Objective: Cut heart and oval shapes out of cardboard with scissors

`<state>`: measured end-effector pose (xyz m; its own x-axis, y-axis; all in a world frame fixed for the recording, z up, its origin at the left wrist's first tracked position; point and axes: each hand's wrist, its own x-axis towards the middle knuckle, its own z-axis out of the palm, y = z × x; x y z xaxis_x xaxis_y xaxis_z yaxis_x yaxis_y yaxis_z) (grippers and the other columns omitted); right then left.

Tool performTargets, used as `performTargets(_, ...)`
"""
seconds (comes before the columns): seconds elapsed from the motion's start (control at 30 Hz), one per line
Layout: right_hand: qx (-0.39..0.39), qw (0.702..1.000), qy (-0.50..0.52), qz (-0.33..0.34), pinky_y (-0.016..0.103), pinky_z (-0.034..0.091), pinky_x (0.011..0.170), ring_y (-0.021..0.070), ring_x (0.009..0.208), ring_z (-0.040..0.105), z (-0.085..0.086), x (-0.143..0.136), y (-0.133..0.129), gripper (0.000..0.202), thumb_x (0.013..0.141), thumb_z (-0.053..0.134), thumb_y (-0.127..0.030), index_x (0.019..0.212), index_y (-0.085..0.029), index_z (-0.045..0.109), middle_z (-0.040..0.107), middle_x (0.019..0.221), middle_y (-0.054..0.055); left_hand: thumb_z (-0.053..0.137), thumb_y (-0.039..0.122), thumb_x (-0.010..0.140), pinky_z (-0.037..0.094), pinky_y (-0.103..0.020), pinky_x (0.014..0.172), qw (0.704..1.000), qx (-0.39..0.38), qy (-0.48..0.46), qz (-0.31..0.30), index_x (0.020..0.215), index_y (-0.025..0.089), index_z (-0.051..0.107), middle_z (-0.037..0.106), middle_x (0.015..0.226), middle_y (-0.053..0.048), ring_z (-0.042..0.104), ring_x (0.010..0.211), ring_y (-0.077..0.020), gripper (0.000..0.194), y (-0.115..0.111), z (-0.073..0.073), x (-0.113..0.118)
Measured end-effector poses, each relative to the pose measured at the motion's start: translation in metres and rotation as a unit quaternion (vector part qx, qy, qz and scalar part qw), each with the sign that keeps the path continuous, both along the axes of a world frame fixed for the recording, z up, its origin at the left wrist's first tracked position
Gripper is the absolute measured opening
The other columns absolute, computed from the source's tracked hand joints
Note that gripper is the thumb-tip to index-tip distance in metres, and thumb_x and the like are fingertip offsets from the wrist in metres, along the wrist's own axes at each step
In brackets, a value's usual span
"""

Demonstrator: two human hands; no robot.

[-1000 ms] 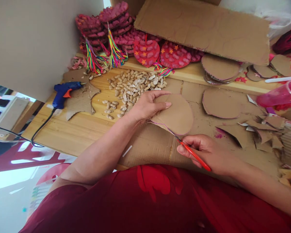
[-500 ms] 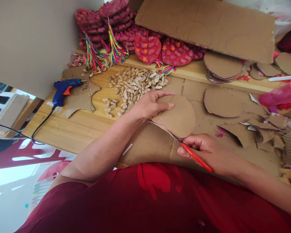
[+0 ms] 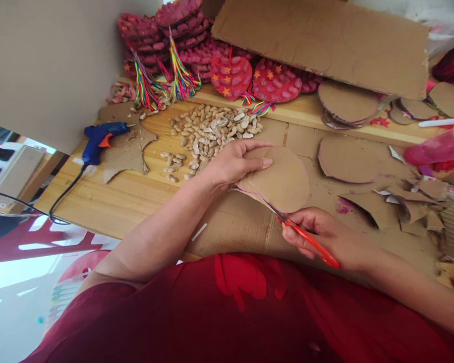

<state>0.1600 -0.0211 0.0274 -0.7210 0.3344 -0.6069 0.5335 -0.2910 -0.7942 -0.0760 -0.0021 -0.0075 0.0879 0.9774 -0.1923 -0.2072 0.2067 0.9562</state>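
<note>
My left hand (image 3: 238, 164) grips a rounded piece of cardboard (image 3: 282, 179), its thumb lying on top and the other fingers partly hidden. A purple line runs along the cardboard's near edge. In my right hand (image 3: 318, 229) is a pair of scissors (image 3: 312, 243) with red handles. Their dark blades meet the cardboard's near edge along the purple line. Just beyond my left hand lies a heap of peanut shells (image 3: 215, 131) on the wooden table.
A blue glue gun (image 3: 102, 141) rests at left on a cardboard scrap (image 3: 130, 146). Red decorated discs (image 3: 230, 78) with tassels are stacked behind. At right are a cut cardboard round (image 3: 350, 159), cardboard offcuts (image 3: 412, 201) and a cup of pink paint (image 3: 439, 143).
The cardboard has shifted slightly to the right. My right hand and the scissors have also moved a little right, and the handles have spread apart.
</note>
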Motion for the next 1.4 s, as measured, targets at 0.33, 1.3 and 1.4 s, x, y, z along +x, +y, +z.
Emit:
performTargets(0.33,0.01,1.0,-0.013,-0.002,0.024,0.015,0.043,0.0074,0.046,0.024,-0.009,0.006,-0.001,0.047,0.086,0.069,-0.05,0.063,-0.021,0.041,0.03,0.052,-0.008,0.081,0.026,0.069,0.054,-0.03,0.081,0.999,0.009,0.029,-0.01,0.12,0.011,0.07,0.076,0.1,-0.007,0.069,0.087,-0.0196,0.055,0.0,0.002,0.0)
performTargets(1.3,-0.014,0.999,-0.023,-0.018,0.022,0.02,0.043,0.007,0.046,0.031,-0.005,0.003,0.0,0.046,0.087,0.068,-0.054,0.066,-0.021,0.042,0.04,0.051,-0.008,0.081,0.025,0.069,0.053,-0.029,0.075,0.999,0.009,0.013,0.042,0.119,0.014,0.07,0.074,0.095,-0.004,0.067,0.08,-0.0165,0.052,0.0,0.0,0.003)
performTargets(1.4,-0.01,1.0,-0.021,-0.009,0.023,0.019,0.044,0.0071,0.046,0.029,-0.005,0.002,0.0,0.048,0.087,0.067,-0.054,0.065,-0.021,0.039,0.037,0.051,-0.008,0.081,0.024,0.068,0.052,-0.029,0.076,0.999,0.014,0.007,0.031,0.119,0.014,0.071,0.074,0.096,-0.004,0.066,0.08,-0.0157,0.052,-0.001,0.0,0.004)
